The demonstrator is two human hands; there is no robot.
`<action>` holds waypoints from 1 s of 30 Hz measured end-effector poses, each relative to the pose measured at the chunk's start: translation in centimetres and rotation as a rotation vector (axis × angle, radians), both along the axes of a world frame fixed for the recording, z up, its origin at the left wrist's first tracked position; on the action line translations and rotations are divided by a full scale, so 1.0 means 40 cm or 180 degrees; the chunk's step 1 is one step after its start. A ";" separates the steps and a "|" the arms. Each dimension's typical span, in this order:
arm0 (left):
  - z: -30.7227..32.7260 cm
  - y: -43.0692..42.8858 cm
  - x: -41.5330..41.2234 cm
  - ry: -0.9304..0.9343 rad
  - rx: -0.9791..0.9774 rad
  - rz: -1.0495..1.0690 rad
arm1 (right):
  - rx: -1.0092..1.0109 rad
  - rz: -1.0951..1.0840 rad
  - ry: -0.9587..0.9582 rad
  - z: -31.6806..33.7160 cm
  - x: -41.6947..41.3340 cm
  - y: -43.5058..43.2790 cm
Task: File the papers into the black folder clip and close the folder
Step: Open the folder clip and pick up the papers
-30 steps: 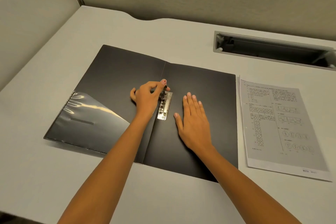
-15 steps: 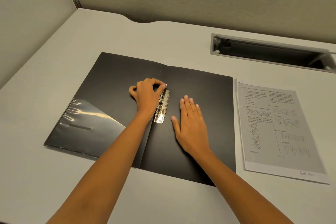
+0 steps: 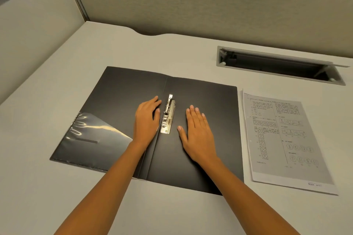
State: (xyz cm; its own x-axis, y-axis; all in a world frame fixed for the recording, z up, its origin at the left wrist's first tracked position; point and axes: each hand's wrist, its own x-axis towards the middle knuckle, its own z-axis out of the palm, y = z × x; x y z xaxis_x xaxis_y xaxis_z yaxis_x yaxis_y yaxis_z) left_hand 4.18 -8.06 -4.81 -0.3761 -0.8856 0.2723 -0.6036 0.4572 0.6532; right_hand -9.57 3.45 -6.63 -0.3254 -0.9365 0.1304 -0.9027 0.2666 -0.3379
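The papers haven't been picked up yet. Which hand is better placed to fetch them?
Probably the right hand: it lies flat on the folder half nearest the papers. The left hand is beyond the clip.

Both hands lie flat, palms down: left, right, fingers extended, forearms outstretched

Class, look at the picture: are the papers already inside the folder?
No. The papers lie on the desk to the right of the open folder, outside it, and neither hand touches them.
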 end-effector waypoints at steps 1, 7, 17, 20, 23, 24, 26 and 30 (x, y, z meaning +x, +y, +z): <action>0.000 0.004 0.004 -0.0043 -0.0005 -0.0044 | -0.0005 0.0000 0.0009 0.001 0.000 0.000; 0.018 0.033 0.008 -0.0029 0.0238 -0.0043 | -0.0041 0.0071 -0.0411 0.023 -0.011 0.005; 0.034 0.216 -0.034 0.0370 0.0093 -0.0444 | -0.1190 -0.1047 -0.1245 0.075 -0.079 0.249; 0.022 0.277 -0.057 -0.0167 -0.0205 -0.0875 | -0.1458 -0.1412 -0.0992 0.080 -0.106 0.337; -0.007 0.324 -0.073 -0.0862 -0.0438 -0.1021 | -0.1584 -0.1701 -0.0782 0.081 -0.132 0.413; -0.017 0.332 -0.077 -0.1023 -0.0437 -0.1018 | -0.1606 -0.1760 -0.0701 0.080 -0.138 0.435; -0.029 0.338 -0.083 -0.1161 -0.0383 -0.0969 | -0.1608 -0.1872 -0.0628 0.075 -0.148 0.474; -0.033 0.337 -0.094 -0.1116 -0.0293 -0.0820 | -0.1640 -0.2155 -0.0669 0.072 -0.175 0.529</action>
State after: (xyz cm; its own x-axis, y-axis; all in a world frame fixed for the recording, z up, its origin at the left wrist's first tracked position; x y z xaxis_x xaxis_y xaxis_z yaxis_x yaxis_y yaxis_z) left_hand 0.41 5.44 -6.12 -0.6652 -0.7289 0.1621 -0.6401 0.6684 0.3789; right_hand -16.58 24.60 -3.74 -0.8549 -0.3745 0.3589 -0.5112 0.4911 -0.7053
